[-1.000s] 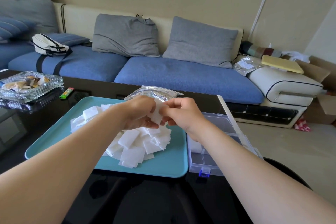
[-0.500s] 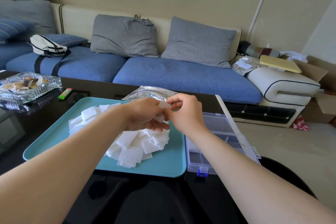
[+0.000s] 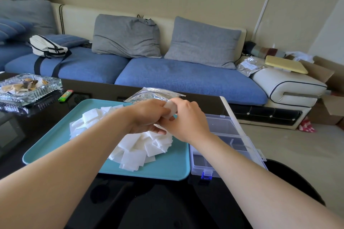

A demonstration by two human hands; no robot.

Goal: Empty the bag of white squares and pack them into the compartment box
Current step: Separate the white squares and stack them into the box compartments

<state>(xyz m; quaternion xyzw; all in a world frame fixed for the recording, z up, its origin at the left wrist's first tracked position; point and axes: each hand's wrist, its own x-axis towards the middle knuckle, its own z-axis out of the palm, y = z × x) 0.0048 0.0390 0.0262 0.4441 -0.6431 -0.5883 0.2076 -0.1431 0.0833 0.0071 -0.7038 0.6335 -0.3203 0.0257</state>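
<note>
A heap of white squares (image 3: 137,148) lies on a teal tray (image 3: 167,167) on the black table. Above the heap my left hand (image 3: 147,115) and my right hand (image 3: 188,121) meet, and both pinch a small stack of white squares (image 3: 170,110) between their fingers. The emptied silver bag (image 3: 149,95) lies at the tray's far edge, just behind my hands. To the right of the tray stands the clear compartment box (image 3: 223,135) with its lid open; my right forearm crosses over part of it.
A glass ashtray (image 3: 28,87) with scraps and a green lighter (image 3: 65,95) sit at the table's far left. A blue sofa (image 3: 167,74) with grey cushions runs behind the table. Bare floor lies to the right.
Both hands have risen slightly and shifted a little away from me, still together on the small stack of squares. The heap, bag and box have not moved.
</note>
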